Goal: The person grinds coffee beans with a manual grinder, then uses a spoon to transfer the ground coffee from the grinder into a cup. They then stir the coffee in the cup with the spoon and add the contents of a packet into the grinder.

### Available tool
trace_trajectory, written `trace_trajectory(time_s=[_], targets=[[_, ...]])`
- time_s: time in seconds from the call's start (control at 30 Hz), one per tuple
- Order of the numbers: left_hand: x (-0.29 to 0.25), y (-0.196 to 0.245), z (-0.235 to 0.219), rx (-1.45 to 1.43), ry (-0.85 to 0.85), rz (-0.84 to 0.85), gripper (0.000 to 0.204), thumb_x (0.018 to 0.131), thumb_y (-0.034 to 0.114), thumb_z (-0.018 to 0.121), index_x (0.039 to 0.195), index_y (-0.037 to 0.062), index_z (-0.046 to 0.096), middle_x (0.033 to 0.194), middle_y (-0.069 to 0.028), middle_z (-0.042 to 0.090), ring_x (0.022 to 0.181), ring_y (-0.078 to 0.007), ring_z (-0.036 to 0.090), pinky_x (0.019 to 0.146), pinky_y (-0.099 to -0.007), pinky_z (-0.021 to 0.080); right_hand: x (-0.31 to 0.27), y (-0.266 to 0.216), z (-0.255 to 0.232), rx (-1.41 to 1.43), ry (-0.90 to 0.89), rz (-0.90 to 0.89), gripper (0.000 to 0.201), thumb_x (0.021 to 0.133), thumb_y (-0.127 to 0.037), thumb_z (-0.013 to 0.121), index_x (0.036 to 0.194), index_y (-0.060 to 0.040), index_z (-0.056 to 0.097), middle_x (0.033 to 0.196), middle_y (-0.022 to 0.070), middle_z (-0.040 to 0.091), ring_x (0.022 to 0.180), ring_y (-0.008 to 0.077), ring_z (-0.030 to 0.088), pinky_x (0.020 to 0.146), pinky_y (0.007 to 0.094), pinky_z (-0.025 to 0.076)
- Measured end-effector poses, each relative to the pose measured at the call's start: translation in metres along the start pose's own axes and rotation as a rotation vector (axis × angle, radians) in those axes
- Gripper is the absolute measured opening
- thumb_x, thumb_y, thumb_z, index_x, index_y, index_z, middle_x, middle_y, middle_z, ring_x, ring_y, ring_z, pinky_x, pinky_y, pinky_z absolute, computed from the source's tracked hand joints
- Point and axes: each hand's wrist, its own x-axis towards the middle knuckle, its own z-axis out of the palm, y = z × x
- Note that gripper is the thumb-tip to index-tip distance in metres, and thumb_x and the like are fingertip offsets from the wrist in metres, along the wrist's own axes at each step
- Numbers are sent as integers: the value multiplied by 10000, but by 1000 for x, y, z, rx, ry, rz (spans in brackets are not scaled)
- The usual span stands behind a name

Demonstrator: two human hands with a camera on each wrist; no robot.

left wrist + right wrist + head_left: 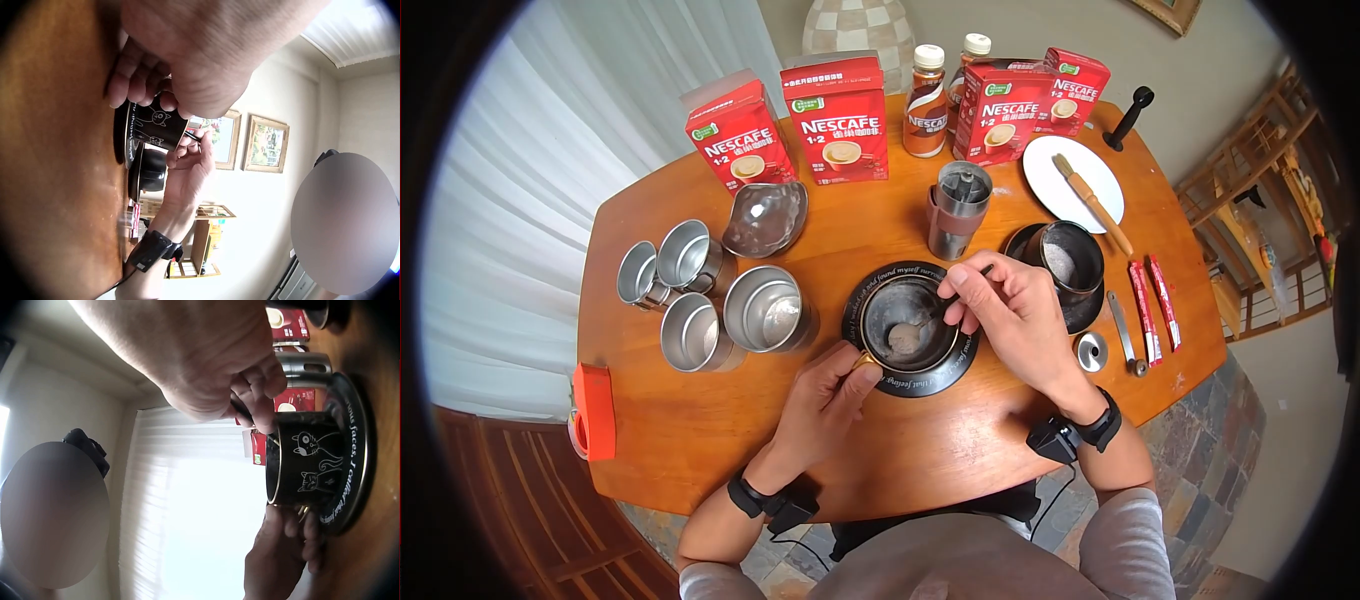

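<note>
A black cup (882, 300) with white cat drawings and a gold rim stands on a black saucer (945, 375) with white lettering. Powder lies in the bottom of the cup. My left hand (822, 400) holds the cup's gold handle (864, 360) between thumb and fingers, at the near left side. Over the far right rim, my right hand (1015, 320) pinches a thin dark spoon handle (240, 409) that slants down into the cup. Most of the spoon's lower part is hidden in the left wrist view by the cup wall.
Several steel cups (770, 310) stand left, near a brown dish (766, 220). Behind are a grinder (958, 215), red coffee boxes (840, 120) and bottles (926, 100). Right are another black cup (1085, 255), a white plate (1050, 165) with a brush (1090, 200), and red sachets (1145, 310).
</note>
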Motion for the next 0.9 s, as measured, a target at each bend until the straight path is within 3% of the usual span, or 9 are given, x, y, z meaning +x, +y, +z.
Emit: trace_trajectory(time_s=[0.23, 0.53, 0.9], targets=[[0, 0, 0, -4, 2, 16, 264, 1099, 231, 616, 1034, -21, 661, 877, -27, 542, 659, -82, 549, 566, -252, 480, 0, 2, 0, 1, 20, -25, 299, 1098, -228, 595, 986, 15, 727, 726, 54, 717, 669, 72, 662, 622, 254, 526], [0, -3, 0, -7, 5, 2, 296, 1097, 231, 622, 930, -13, 608, 846, -22, 516, 645, -78, 537, 555, -252, 471, 1, 3, 3, -45, 46, -55, 275, 1093, -217, 598, 996, 4, 729, 718, 53, 708, 655, 77, 651, 615, 258, 507], [0, -2, 0, -5, 7, -6, 271, 1097, 222, 619, 961, -12, 629, 857, -22, 525, 650, -77, 537, 556, -253, 474, -1, -1, 3, -173, 74, -138, 233, 1078, -187, 616, 1013, 11, 721, 710, 79, 686, 599, 118, 611, 589, 299, 486]])
